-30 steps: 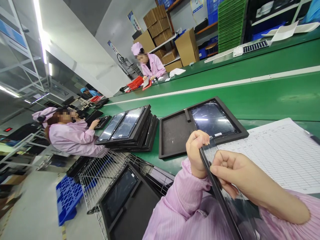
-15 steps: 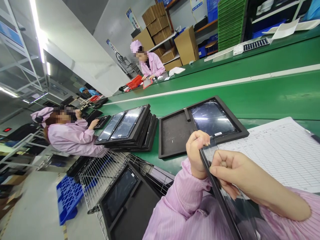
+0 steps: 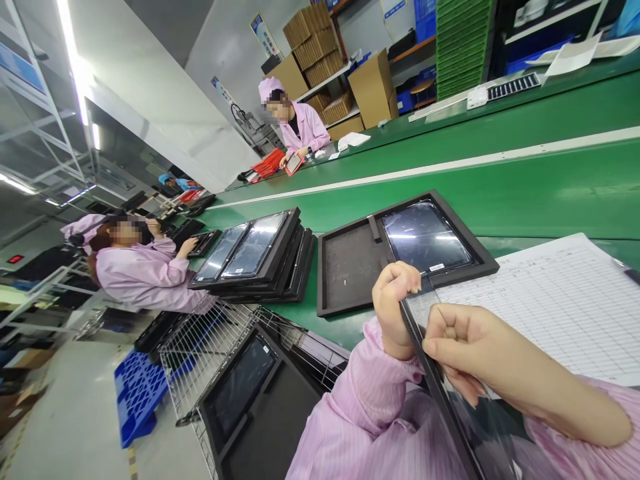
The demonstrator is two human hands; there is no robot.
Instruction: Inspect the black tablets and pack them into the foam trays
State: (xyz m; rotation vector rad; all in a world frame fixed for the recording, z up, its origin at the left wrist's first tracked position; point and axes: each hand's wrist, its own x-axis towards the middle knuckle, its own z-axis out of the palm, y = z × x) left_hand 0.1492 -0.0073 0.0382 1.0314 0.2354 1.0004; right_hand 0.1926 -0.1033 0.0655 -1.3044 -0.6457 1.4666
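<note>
My left hand (image 3: 393, 307) grips the top corner of a dark flat tablet (image 3: 450, 407) that I hold edge-on close to my body. My right hand (image 3: 465, 343) is curled against the tablet's glass side, thumb and fingers pinched at a clear film (image 3: 425, 297) near that corner. Beyond my hands a black foam tray (image 3: 350, 263) lies on the green belt, with one tablet screen (image 3: 424, 237) in its right pocket and its left pocket bare.
A stack of black trays with screens (image 3: 255, 257) sits left of the open tray. A printed sheet (image 3: 550, 307) lies at right. A wire basket (image 3: 210, 347) holds more trays below. Two other workers in pink (image 3: 145, 270) (image 3: 300, 127) sit along the green conveyor (image 3: 525, 187).
My hands and the tablet have barely shifted. The far worker has lifted a small device from the red pile.
</note>
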